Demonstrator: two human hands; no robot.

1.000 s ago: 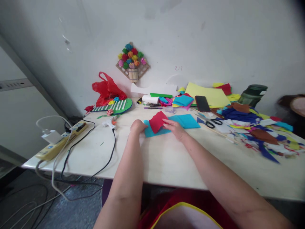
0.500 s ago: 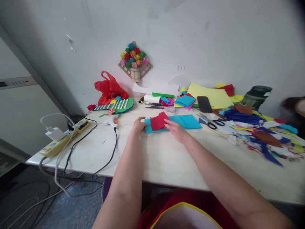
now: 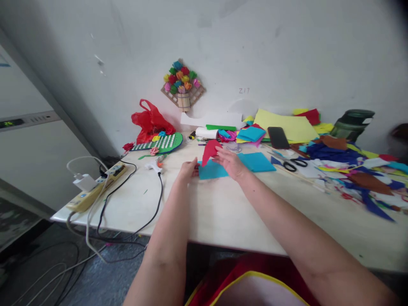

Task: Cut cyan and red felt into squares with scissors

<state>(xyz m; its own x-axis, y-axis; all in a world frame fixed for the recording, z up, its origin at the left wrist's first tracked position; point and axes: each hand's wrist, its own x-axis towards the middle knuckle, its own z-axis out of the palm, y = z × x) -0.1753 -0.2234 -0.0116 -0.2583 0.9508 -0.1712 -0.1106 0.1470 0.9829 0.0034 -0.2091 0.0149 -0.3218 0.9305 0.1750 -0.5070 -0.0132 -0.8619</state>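
Observation:
Raised and curved above the table, a red sheet of crepe-like paper (image 3: 209, 152) is pinched at its right side by my right hand (image 3: 232, 163). Beneath it lies a long strip of light-blue paper (image 3: 259, 162), flat with visible fold lines. My left hand (image 3: 189, 170) is closed at the strip's left end, thumb above and fingers curled at the edge. Part of the blue strip is hidden behind my right hand and the red sheet. Scissors with black handles (image 3: 293, 165) lie to the right of the strip.
A white glue gun (image 3: 154, 165) and its cord are at left, near a power strip (image 3: 98, 187). Behind are a red plastic bag (image 3: 149, 121), a phone (image 3: 278, 138) and yellow paper (image 3: 285, 125). Coloured scraps (image 3: 366, 182) and a green bottle (image 3: 352, 125) stand right.
The red sheet, earlier flatter over the blue strip, is now lifted and bent upright in my right hand. My left hand stays at the strip's left end. The view has shifted slightly.

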